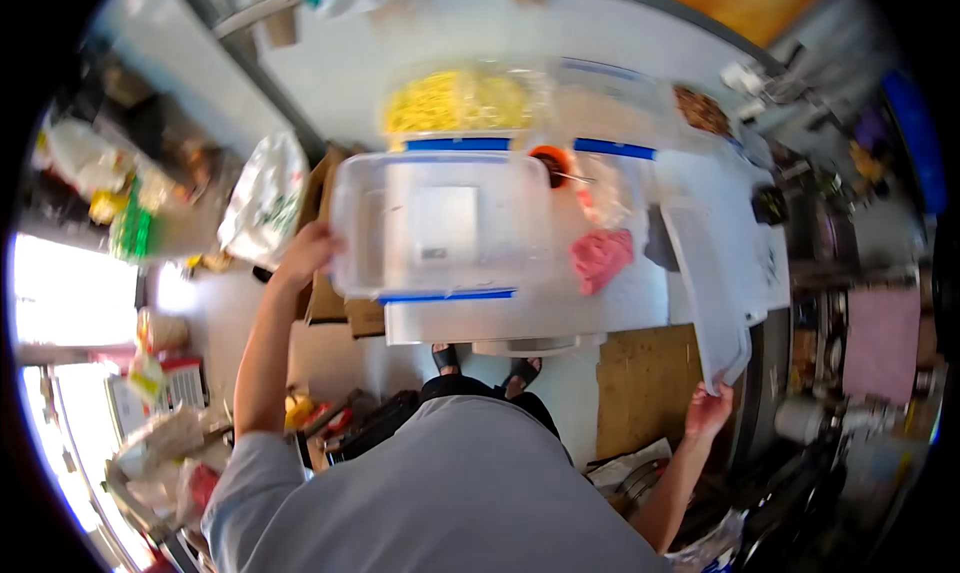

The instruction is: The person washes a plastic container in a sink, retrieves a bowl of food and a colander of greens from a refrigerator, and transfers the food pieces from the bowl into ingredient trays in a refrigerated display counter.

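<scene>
A clear plastic storage box (360, 228) with a blue latch along its near side is over the left part of the white table. My left hand (315, 248) grips its left rim; the fingertips are blurred. Out to the right, my right hand (710, 411) pinches the near end of a translucent plastic lid (705, 283), which slants over the table's right side. Right of the box lies a crumpled pink cloth (602, 258). Behind the cloth are an orange cup (550, 165) with dark contents and a clear plastic bag (602, 198).
At the back of the table stand a clear box of yellow pieces (435, 103) and another clear box (610, 108) with a blue latch. A white plastic bag (265, 198) and cardboard boxes (325, 298) are on the left. Brown cardboard (645, 388) lies on the floor.
</scene>
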`<state>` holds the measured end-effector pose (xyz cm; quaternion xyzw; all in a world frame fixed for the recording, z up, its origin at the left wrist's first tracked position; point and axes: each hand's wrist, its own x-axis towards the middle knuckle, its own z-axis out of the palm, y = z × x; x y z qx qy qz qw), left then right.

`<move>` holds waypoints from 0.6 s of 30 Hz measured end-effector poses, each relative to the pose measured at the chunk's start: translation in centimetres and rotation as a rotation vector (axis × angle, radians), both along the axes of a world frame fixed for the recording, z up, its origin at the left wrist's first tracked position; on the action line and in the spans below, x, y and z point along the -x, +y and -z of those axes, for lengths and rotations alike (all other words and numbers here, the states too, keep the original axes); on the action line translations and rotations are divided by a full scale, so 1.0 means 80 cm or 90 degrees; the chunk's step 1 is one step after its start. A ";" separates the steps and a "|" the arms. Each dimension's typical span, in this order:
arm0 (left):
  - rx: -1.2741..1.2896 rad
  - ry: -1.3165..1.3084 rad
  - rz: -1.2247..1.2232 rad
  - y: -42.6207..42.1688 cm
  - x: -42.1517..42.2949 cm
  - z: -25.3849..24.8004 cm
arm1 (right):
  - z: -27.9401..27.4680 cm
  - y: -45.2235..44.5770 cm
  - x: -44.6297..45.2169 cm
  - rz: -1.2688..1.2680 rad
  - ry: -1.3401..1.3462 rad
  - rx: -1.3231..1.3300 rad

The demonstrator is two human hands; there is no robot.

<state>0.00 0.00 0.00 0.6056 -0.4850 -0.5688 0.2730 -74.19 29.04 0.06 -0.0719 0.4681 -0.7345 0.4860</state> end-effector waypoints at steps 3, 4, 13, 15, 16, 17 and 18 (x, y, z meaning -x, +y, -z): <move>0.016 0.014 -0.095 0.034 -0.019 -0.058 | 0.083 0.004 -0.004 0.137 0.037 -0.022; 0.004 0.037 -0.146 0.065 0.047 -0.065 | 0.057 0.020 0.045 0.168 0.079 -0.032; 0.055 0.163 -0.238 0.205 0.338 -0.103 | 0.154 0.038 0.255 0.065 0.071 0.020; 0.056 0.185 -0.252 0.215 0.434 -0.110 | 0.177 0.021 0.303 0.074 0.029 0.066; 0.040 0.191 -0.245 0.223 0.488 -0.115 | 0.166 0.024 0.342 0.047 0.033 0.025; 0.030 0.197 -0.236 0.222 0.534 -0.114 | 0.164 0.018 0.375 0.020 0.035 -0.009; 0.029 0.217 -0.221 0.219 0.580 -0.111 | 0.170 0.006 0.404 0.034 0.031 -0.002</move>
